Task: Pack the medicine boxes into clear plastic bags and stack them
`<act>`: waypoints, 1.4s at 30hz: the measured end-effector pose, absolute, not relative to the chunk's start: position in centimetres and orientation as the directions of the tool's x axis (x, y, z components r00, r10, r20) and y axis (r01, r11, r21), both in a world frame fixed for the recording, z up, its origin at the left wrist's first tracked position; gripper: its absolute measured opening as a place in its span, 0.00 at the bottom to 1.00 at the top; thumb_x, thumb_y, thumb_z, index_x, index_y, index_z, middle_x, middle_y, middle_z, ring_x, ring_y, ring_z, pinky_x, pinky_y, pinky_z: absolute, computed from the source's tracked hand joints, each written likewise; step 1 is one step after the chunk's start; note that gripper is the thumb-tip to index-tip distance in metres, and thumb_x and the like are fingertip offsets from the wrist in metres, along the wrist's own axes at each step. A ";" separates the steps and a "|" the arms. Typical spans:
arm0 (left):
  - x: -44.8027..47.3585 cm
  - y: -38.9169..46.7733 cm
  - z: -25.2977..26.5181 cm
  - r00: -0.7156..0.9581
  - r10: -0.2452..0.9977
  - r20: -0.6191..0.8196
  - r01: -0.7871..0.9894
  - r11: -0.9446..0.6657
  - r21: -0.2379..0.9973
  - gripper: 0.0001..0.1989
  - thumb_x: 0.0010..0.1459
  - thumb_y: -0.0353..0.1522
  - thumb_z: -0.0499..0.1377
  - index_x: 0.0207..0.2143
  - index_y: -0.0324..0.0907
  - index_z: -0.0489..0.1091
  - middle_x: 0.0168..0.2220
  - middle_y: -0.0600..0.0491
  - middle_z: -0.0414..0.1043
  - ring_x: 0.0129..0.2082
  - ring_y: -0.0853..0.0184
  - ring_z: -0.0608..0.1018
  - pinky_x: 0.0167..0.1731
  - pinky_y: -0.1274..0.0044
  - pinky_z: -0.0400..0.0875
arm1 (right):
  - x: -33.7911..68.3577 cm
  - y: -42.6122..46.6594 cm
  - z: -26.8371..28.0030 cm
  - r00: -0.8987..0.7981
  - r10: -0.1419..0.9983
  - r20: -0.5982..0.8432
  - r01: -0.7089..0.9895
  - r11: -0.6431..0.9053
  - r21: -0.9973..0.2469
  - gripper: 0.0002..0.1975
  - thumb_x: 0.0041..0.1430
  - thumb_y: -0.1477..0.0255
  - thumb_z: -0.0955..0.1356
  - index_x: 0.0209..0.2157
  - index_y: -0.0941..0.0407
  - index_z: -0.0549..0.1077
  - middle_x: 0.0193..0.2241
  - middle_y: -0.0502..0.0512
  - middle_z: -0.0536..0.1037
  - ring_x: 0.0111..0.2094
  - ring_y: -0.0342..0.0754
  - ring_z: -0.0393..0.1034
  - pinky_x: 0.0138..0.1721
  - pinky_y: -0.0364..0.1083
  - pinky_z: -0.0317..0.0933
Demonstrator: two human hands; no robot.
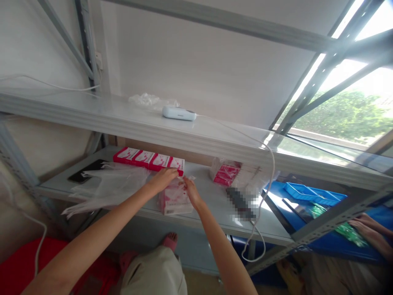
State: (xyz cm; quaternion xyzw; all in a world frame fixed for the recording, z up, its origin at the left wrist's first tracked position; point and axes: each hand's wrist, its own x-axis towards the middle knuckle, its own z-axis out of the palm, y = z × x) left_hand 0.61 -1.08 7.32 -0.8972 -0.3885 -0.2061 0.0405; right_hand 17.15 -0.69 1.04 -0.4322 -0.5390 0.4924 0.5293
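Observation:
On the lower shelf, a pink-and-white box stands inside a clear plastic bag (pixel 177 200) between my arms. My right hand (pixel 191 192) is closed, its fingers pinching the bag's upper right edge. My left hand (pixel 166 178) is closed at the bag's upper left, fingers bent and partly hidden. Just behind it runs a row of several red-and-white boxes (pixel 144 157), and the fingertips overlap the rightmost one in view; whether they touch it is unclear. Left of the bagged box lies a loose pile of clear plastic bags (pixel 116 184).
A dark phone-like slab (pixel 87 171) lies at the shelf's left. Further right are wrapped pink boxes (pixel 226 174) and a blurred dark device (pixel 241 203) with a white cable (pixel 272 176). A white handheld device (pixel 179 113) rests above. Another person's hands (pixel 368 229) work beside a blue tray (pixel 316 193).

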 end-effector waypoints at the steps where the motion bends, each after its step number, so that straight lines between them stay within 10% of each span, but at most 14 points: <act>1: 0.6 -1.3 7.2 0.625 0.666 0.407 0.704 -0.706 0.075 0.11 0.59 0.21 0.52 0.38 0.36 0.73 0.38 0.46 0.74 0.39 0.61 0.77 0.42 0.70 0.71 | 17.1 -0.7 1.2 -0.073 0.989 0.129 -0.077 0.123 -0.989 0.24 0.46 0.47 0.66 0.20 0.55 0.70 0.19 0.50 0.70 0.21 0.44 0.59 0.25 0.44 0.53; 9: 2.6 -1.3 3.3 0.379 0.775 0.506 0.375 -0.629 0.681 0.37 0.46 0.30 0.67 0.58 0.40 0.58 0.49 0.43 0.70 0.44 0.61 0.75 0.46 0.69 0.70 | 17.6 -0.8 0.8 -0.172 0.965 0.197 -0.260 0.149 -0.954 0.24 0.44 0.47 0.69 0.18 0.54 0.66 0.18 0.47 0.63 0.22 0.42 0.55 0.26 0.43 0.52; 14: 2.5 0.4 2.4 0.492 0.824 0.281 0.363 -0.487 0.794 0.04 0.50 0.29 0.59 0.28 0.36 0.72 0.28 0.51 0.74 0.31 0.66 0.75 0.34 0.76 0.67 | 19.6 -0.7 1.2 -0.335 0.895 0.294 -0.012 0.308 -0.951 0.25 0.51 0.47 0.66 0.19 0.55 0.69 0.19 0.48 0.66 0.24 0.43 0.57 0.29 0.44 0.52; 22: 2.3 0.0 2.5 0.476 0.878 0.058 0.164 -0.154 0.974 0.04 0.48 0.27 0.53 0.27 0.38 0.67 0.26 0.56 0.70 0.30 0.69 0.72 0.35 0.79 0.66 | 21.7 0.2 3.6 -0.517 0.821 0.243 0.199 0.391 -0.898 0.11 0.49 0.61 0.72 0.27 0.54 0.80 0.27 0.53 0.78 0.27 0.47 0.69 0.33 0.46 0.59; 33: 2.4 2.4 -0.2 0.414 0.905 0.094 0.115 -0.155 0.981 0.14 0.61 0.33 0.51 0.47 0.39 0.68 0.42 0.47 0.75 0.40 0.66 0.76 0.43 0.73 0.69 | 20.9 0.4 1.4 -0.514 0.671 0.534 0.704 0.686 -0.183 0.14 0.56 0.83 0.64 0.39 0.56 0.78 0.35 0.58 0.78 0.39 0.50 0.70 0.42 0.47 0.62; 42: 0.6 3.3 0.5 0.409 0.769 0.492 0.602 -0.632 0.488 0.11 0.56 0.21 0.53 0.33 0.38 0.74 0.37 0.48 0.77 0.40 0.63 0.75 0.47 0.69 0.66 | 20.6 -3.0 -0.1 -0.305 0.634 0.710 0.804 0.571 -0.165 0.08 0.61 0.75 0.67 0.38 0.51 0.78 0.43 0.55 0.79 0.46 0.52 0.68 0.50 0.52 0.53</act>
